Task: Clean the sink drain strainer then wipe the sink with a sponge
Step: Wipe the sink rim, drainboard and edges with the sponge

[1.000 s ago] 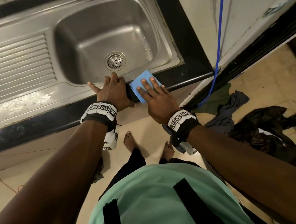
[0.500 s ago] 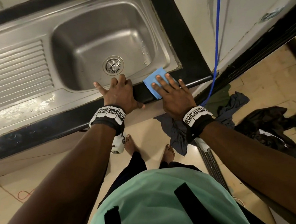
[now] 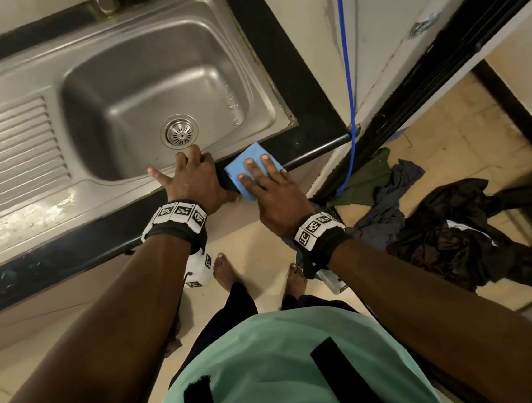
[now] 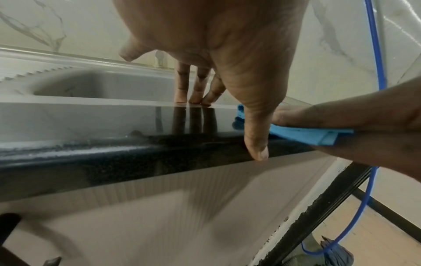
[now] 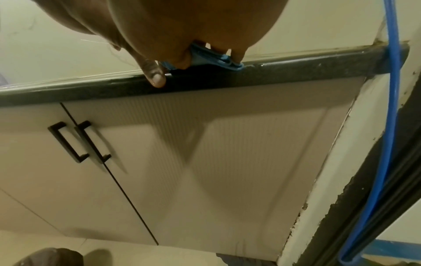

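**Sponge slid back along the front edge**

My left hand (image 3: 193, 184) rests flat, fingers straight, on the sink (image 3: 47, 203) rim, holding nothing; the drain strainer (image 3: 179, 132) sits just beyond its fingertips. To its right, my right hand (image 3: 272, 194) presses the blue sponge (image 3: 241, 164) with flat fingers onto the black surface (image 3: 312, 125) — half a second ago it was nearer the corner, so I'm wiping the edge, late in the job I'd judge. The left wrist view shows the sponge overhanging the edge; the right wrist view adds cabinet doors (image 5: 159, 162) below — unseen from the head.
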The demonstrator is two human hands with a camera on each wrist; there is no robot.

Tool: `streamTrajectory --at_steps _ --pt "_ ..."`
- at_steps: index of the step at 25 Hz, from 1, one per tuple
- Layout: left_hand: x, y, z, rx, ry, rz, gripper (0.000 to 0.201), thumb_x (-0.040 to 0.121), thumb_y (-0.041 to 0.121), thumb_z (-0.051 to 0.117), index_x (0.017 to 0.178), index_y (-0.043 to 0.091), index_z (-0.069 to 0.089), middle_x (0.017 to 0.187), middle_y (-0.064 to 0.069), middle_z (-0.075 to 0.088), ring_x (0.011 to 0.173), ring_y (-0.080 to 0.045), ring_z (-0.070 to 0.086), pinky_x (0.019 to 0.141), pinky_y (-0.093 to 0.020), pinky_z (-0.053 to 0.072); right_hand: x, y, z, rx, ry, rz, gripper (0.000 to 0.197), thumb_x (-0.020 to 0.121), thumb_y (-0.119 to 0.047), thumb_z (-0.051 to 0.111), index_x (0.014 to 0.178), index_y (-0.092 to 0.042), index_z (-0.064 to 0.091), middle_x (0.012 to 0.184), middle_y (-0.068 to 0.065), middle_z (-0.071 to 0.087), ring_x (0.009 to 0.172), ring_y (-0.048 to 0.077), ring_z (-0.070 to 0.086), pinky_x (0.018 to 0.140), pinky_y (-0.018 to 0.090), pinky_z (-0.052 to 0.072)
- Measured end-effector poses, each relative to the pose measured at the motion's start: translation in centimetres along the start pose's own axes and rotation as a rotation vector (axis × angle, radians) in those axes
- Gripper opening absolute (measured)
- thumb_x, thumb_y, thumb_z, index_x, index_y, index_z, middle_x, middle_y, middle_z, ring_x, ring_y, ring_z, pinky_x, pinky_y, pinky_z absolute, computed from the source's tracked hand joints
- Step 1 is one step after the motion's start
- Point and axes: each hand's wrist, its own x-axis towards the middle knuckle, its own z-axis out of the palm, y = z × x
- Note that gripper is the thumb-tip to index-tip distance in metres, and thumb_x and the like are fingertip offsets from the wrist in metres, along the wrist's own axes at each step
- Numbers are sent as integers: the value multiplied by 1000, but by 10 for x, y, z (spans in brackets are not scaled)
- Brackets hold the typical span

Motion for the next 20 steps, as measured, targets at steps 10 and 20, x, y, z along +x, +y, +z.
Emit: streamTrajectory --at_steps 10,20 --pt "-3 7 2 -5 -6 -61 96 63 70 82 137 16 52 141 -8 36 138 -37 34 104 -88 18 -34 78 -14 -130 1 14 75 88 -24 50 157 -29 20 168 0 6 154 30 2 121 54 15" --pt "-4 3 -1 -11 -34 -26 96 65 56 89 141 15 48 141 -10 36 138 -38 32 105 -87 21 5 83 -31 -39 23 248 69 92 -24 46 156 -28 21 167 -1 10 154 31 5 118 63 15"
